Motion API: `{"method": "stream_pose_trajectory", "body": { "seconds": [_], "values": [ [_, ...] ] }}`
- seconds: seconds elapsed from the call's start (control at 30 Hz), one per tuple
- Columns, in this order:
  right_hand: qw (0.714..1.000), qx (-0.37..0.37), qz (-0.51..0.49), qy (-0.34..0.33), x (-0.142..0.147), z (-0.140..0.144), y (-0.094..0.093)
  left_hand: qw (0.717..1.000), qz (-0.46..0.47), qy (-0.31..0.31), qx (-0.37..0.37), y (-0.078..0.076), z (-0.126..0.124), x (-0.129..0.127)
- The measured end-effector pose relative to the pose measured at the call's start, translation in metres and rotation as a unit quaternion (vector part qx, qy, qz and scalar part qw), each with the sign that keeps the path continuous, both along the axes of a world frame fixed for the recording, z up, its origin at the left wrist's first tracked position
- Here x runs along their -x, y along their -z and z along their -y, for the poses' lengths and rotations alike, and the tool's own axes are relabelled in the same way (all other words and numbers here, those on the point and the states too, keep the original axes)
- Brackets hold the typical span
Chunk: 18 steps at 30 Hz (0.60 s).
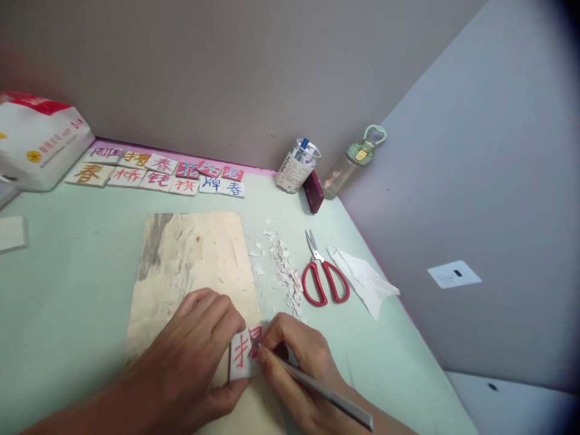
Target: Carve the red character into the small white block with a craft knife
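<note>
Right hand (pixel 296 356) carves red character on white tile (pixel 244 356).

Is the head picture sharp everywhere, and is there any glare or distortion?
Head view: soft, even light without glare; the left hand, right hand and small tile look slightly blurred; the wall and table edges tilt from wide-angle distortion; the top right corner is darkened.

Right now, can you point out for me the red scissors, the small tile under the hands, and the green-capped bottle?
red scissors (pixel 325 279): head view, on the crossing just above the red handles.
small tile (pixel 243 355): head view, on its white face with the red character.
green-capped bottle (pixel 345 170): head view, on the clear body.
</note>
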State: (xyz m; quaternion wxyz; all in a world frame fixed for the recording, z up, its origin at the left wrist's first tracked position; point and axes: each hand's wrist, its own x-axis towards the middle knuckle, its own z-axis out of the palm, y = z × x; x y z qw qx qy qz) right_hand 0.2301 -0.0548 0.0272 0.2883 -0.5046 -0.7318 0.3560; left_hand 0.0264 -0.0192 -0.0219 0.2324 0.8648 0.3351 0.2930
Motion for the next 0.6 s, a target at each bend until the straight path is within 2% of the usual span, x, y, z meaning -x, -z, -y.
{"method": "stream_pose_trajectory", "body": {
  "seconds": [0.6],
  "values": [
    [0.999, 0.03, -0.017, 0.021, -0.0009, 0.0028, 0.0006, 1.0, 0.007, 0.0, -0.01, 0.0036, -0.0016, -0.0011]
  ]
}}
